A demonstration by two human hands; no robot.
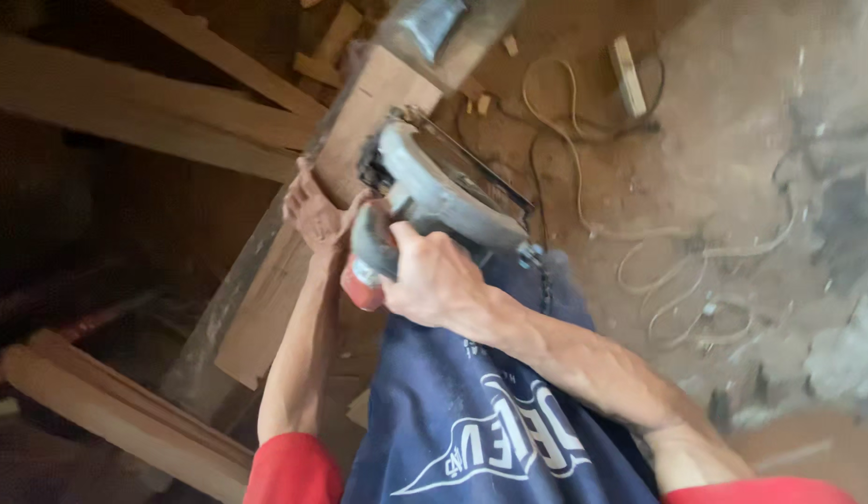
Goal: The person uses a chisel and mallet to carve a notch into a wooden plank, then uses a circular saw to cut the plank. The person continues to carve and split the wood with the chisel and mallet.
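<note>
Both hands work: right hand (434, 280) grips the circular saw (434, 187); left hand (312, 210), spread, presses the plank (359, 121), which runs lengthwise away.

No packages, signs or screens show here. The only printed marking is a white emblem (499, 439) on the dark blue cloth (434, 411) hanging at the person's front, toward 6 o'clock in the view. It is made of curved block lettering over a pointed, swooping white outline, seen upside down from above. Its upper edge lies just below the forearm that crosses the cloth, and its lower part runs toward the bottom edge of the view.
</note>
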